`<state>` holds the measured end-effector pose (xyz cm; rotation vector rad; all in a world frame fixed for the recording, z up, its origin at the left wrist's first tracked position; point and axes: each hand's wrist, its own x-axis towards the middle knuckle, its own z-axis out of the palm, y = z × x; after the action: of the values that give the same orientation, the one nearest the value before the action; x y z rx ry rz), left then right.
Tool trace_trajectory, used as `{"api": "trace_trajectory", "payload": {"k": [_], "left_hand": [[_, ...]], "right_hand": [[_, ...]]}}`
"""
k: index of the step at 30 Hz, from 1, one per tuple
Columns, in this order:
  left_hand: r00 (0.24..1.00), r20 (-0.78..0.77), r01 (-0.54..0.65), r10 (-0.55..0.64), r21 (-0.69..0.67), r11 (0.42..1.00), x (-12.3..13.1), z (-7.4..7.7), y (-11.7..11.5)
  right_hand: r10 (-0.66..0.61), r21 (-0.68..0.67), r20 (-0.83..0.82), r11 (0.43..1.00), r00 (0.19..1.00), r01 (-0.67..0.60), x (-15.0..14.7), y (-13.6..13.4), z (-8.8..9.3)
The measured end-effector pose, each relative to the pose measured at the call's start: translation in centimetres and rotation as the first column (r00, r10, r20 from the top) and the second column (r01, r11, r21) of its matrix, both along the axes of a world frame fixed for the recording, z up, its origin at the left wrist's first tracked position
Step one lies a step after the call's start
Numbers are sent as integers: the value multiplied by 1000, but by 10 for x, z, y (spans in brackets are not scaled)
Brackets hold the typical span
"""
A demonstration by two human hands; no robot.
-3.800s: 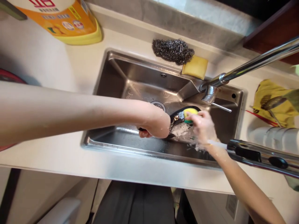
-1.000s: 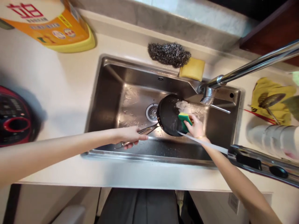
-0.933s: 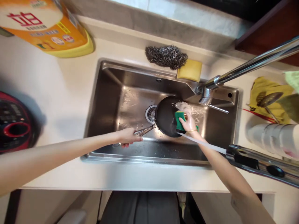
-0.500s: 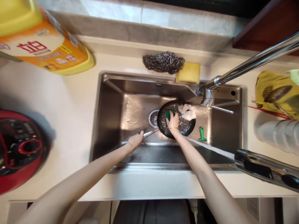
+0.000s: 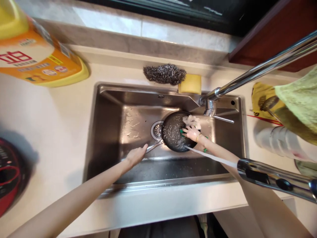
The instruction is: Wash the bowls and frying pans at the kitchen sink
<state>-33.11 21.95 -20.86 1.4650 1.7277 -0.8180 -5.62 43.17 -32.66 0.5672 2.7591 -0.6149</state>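
Note:
A small black frying pan [image 5: 173,134] lies in the steel sink [image 5: 109,109] beside the drain [image 5: 156,130], its inside flecked with suds. My left hand [image 5: 135,155] is closed round the pan's metal handle [image 5: 154,145]. My right hand [image 5: 192,133] presses a green sponge [image 5: 182,132] against the pan's right side; the sponge is mostly hidden under the fingers. A crumpled white wad [image 5: 192,121] lies at the pan's far rim. A thin stream of water [image 5: 210,157] runs from a sprayer head [image 5: 272,178] at the right toward the pan.
A steel wool ball [image 5: 164,73] and a yellow sponge [image 5: 190,84] sit on the sink's back ledge. The tap [image 5: 247,77] reaches over the right. An orange and yellow bottle [image 5: 37,56] stands at the far left, a red appliance [image 5: 10,175] at the left edge, cloths at the right.
The view has pulled back and up. My right hand has slid the sponge from the pan's middle to its right side. My left hand stays on the handle; the pan lies flatter than a second ago.

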Motion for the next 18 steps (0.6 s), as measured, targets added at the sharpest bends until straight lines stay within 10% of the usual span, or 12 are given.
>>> {"api": "trace_trajectory", "payload": {"k": [4, 9, 13, 18], "left_hand": [[986, 152, -65, 66, -11, 998, 15, 45, 10], [822, 329, -406, 465, -235, 883, 46, 119, 43], [912, 227, -309, 341, -166, 936, 62, 148, 66], [984, 88, -154, 154, -4, 988, 73, 155, 67]], "right_hand": [[-148, 271, 34, 953, 988, 134, -16, 22, 1], [-159, 348, 132, 932, 978, 105, 3, 9, 1], [-280, 401, 253, 901, 926, 163, 33, 2, 11], [-683, 495, 347, 715, 642, 494, 68, 27, 36]]}}
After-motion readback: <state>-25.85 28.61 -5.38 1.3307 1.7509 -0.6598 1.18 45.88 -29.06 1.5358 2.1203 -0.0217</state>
